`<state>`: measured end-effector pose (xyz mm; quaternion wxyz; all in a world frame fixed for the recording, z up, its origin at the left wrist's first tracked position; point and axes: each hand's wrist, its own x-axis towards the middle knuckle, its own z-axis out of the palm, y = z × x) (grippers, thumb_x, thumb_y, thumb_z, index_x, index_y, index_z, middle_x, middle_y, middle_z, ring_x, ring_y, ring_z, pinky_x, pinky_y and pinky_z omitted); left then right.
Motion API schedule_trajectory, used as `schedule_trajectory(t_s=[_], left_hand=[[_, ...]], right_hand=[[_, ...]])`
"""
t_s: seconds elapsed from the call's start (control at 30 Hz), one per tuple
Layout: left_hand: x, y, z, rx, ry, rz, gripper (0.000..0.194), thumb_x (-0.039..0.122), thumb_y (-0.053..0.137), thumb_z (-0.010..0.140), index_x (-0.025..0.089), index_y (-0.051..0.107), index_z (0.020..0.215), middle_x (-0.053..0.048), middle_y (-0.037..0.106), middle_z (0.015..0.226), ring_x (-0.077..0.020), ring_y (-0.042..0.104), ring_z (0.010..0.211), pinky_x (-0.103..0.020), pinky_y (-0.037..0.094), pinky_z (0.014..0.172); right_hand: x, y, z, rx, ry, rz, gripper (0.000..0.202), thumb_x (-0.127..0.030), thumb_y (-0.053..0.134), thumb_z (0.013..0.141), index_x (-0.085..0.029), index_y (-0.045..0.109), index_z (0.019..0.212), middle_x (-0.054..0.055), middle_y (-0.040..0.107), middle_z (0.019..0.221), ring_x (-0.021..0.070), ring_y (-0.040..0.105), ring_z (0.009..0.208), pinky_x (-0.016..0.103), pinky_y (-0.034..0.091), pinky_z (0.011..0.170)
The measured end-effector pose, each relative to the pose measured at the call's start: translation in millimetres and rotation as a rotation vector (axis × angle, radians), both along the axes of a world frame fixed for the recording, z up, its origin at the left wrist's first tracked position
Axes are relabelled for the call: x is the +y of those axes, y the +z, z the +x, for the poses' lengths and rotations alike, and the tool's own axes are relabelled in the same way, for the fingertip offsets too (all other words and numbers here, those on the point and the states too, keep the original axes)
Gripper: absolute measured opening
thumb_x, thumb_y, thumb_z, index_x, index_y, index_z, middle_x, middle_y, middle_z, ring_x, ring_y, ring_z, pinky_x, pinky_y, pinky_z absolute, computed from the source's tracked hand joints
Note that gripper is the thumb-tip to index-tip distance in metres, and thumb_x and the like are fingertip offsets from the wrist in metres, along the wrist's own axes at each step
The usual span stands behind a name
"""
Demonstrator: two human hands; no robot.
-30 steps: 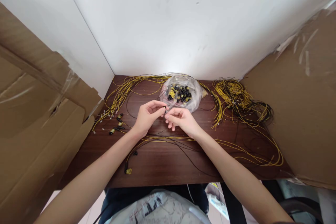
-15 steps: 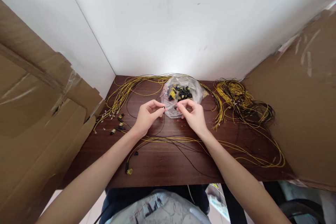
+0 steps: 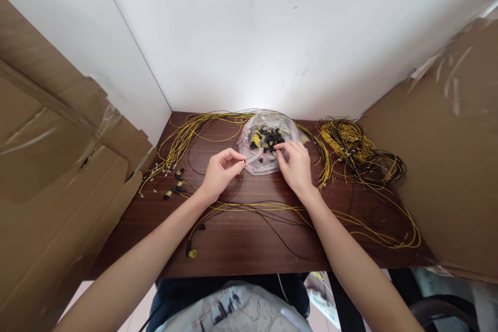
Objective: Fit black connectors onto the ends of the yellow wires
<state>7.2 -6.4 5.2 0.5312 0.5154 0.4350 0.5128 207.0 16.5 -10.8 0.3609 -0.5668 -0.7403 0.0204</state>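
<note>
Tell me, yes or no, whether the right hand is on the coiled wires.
No, the right hand is at the bag, apart from the coiled wires.

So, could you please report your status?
Left hand pinching small black piece. Right hand at black parts in plastic bag, grip unclear. Wires crossing the table nearer the body.

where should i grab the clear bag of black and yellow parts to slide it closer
Probably pinch the clear bag by the film at its near edge, coming in from the near side, between the left hand and right hand. The film there looks loose and thin, most parts sit farther back, and yellow wires pass along the far rim.
</note>
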Motion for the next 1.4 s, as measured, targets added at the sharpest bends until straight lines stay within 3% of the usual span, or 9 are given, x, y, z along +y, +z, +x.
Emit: schedule_trajectory(t_s=[0.6, 1.0, 1.4], left_hand=[[-0.8, -1.3, 0.5, 0.006, -0.022, 0.013, 0.016, 0.025, 0.07, 0.065, 0.013, 0.062, 0.073, -0.003, 0.064, 0.072, -0.0128, 0.059, 0.069, -0.023, 0.044, 0.063], [0.4, -5.6, 0.8, 0.038, -0.039, 0.043, 0.016, 0.024, 0.071, 0.066, 0.013, 0.063, 0.074, -0.003, 0.064, 0.075, -0.0128, 0.059, 0.07, -0.024, 0.045, 0.067], [0.9, -7.5, -0.2, 0.055, -0.048, 0.086, 0.014, 0.024, 0.071, 0.067, 0.014, 0.064, 0.075, -0.005, 0.066, 0.081, -0.0151, 0.061, 0.075, -0.026, 0.047, 0.07]], right_hand=[[0.7, 3.8, 6.9, -0.207, -0.026, -0.165, 0.018, -0.024, 0.053, 0.085, -0.022, 0.07, 0.092, 0.007, 0.063, 0.088, 0.025, 0.051, 0.091, 0.036, 0.035, 0.076], [0.9, 2.3, 6.9, -0.182, -0.072, -0.231, 0.019, -0.025, 0.051, 0.085, -0.021, 0.069, 0.091, 0.008, 0.061, 0.088, 0.0247, 0.051, 0.092, 0.036, 0.038, 0.077], [-1.3, 0.4, 3.6, -0.117, -0.054, -0.127, 0.016, -0.02, 0.048, 0.086, -0.018, 0.064, 0.088, 0.01, 0.059, 0.093, 0.0264, 0.05, 0.095, 0.04, 0.039, 0.081]])
